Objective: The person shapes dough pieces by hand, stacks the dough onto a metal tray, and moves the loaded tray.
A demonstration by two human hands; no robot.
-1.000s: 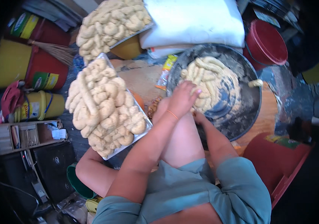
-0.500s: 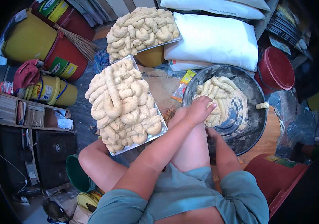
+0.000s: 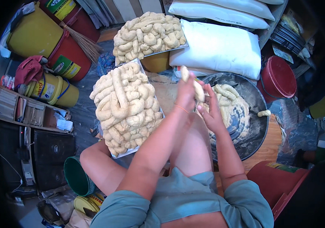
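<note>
My left hand (image 3: pixel 185 95) is raised beside the basin, closed on a pale rope of dough (image 3: pixel 199 92) whose upper end sticks out above the fingers. Facing it, my right hand (image 3: pixel 212 113) curls its fingers and thumb about the rope's lower end; the exact contact is partly hidden. More dough ropes (image 3: pixel 227 93) lie in the wide black basin (image 3: pixel 259 131), among smeared flour or dough. One short dough piece (image 3: pixel 264 113) hangs over the basin's right rim. To my left, a metal tray (image 3: pixel 144 69) is heaped with knotted dough pieces (image 3: pixel 126 110).
A second tray of dough (image 3: pixel 149 36) stands farther back, beside stacked white sacks (image 3: pixel 219 49). Red buckets (image 3: pixel 280 78) flank the basin at right. Yellow and red buckets (image 3: pixel 69 60), a shelf of papers (image 3: pixel 31 112) and a green bin (image 3: pixel 79 176) line the left.
My left hand has come up and leftward out of the basin with a dough rope. My right hand has risen from beside the basin's near edge to meet it. The view has shifted slightly.
</note>
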